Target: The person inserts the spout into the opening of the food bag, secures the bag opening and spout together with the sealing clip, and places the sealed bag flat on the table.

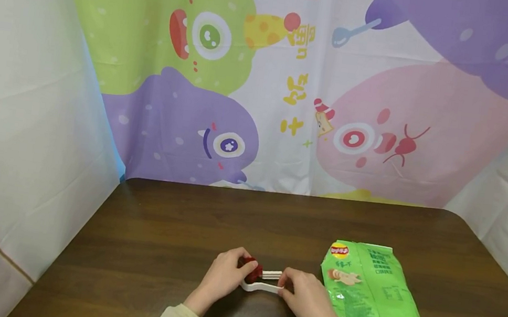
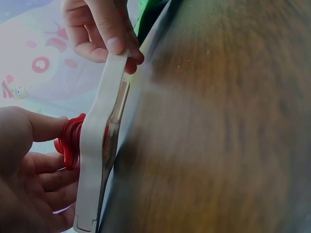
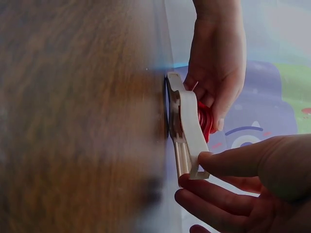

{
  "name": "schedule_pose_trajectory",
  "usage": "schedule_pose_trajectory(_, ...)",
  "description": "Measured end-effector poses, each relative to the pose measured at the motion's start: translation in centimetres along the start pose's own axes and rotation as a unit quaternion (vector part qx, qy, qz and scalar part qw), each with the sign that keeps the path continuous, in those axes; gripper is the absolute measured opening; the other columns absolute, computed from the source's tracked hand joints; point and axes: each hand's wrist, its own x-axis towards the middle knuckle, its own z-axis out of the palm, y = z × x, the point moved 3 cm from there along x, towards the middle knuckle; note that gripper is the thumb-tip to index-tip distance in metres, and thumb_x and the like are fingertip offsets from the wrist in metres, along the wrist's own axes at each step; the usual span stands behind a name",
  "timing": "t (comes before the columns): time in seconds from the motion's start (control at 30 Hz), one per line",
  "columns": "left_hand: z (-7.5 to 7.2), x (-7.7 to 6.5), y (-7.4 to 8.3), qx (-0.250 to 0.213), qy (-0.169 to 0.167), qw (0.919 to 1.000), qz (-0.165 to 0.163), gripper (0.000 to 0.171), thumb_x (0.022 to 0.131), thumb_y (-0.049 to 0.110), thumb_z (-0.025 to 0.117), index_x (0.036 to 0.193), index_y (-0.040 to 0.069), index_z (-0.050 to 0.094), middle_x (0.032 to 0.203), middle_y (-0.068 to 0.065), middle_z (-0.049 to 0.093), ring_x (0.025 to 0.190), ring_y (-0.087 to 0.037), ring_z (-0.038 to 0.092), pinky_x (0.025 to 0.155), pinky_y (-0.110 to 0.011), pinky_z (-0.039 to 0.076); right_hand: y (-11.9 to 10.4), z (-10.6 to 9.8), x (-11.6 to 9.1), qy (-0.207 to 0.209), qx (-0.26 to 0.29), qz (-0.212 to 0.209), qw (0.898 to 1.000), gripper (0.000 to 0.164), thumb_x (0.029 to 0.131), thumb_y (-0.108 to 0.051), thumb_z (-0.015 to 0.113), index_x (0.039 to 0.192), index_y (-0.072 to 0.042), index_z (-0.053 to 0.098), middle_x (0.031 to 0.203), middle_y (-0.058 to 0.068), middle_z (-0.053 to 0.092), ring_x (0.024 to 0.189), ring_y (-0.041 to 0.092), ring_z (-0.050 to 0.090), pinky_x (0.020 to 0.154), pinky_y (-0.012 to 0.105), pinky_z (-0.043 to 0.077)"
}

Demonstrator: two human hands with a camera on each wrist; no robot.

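Note:
A white hinged clip [image 1: 262,287] with a red round cap [image 1: 253,271] is held just above the table between both hands. Its two long arms stand slightly apart at the end on the right. My left hand [image 1: 222,275] holds the clip at the red cap, with the thumb on the cap in the left wrist view. At the other end, my right hand [image 1: 308,296] pinches the arms; in the right wrist view its thumb presses the outer white arm [image 3: 191,119] and a fingertip touches the end from below.
A green Lay's chip bag [image 1: 378,306] lies on the dark wooden table [image 1: 169,227], close beside the right forearm. Behind the table hangs a cloth [image 1: 281,167] printed with cartoon monsters, and pale cloth walls [image 1: 18,98] stand at both sides.

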Motion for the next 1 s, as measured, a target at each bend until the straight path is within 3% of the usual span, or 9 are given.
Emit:
schedule_pose_trajectory(0.57,0.12,-0.22,-0.09,-0.006,-0.004,0.9999,-0.007,0.015,0.086,0.029,0.060,0.083,0.014,0.062,0.075,0.005,0.061,0.068,-0.007,0.054,0.060,-0.024,0.041,-0.10,0.21,-0.28,-0.042,0.000,-0.007,0.999,0.014,0.073,-0.014,0.072,0.070,-0.022,0.061,0.069,-0.010,0.058,0.061,0.008,0.051,0.054,0.026,0.038)
schedule_pose_trajectory(1.0,0.10,-0.03,0.09,-0.006,-0.003,1.0000,-0.005,0.016,0.085,0.029,0.061,0.084,0.013,0.062,0.076,0.003,0.062,0.068,-0.008,0.054,0.061,-0.024,0.042,-0.08,0.40,-0.25,-0.057,0.010,-0.003,0.998,0.014,0.072,-0.013,0.073,0.069,-0.020,0.062,0.066,-0.010,0.057,0.057,0.007,0.047,0.052,0.025,0.036)
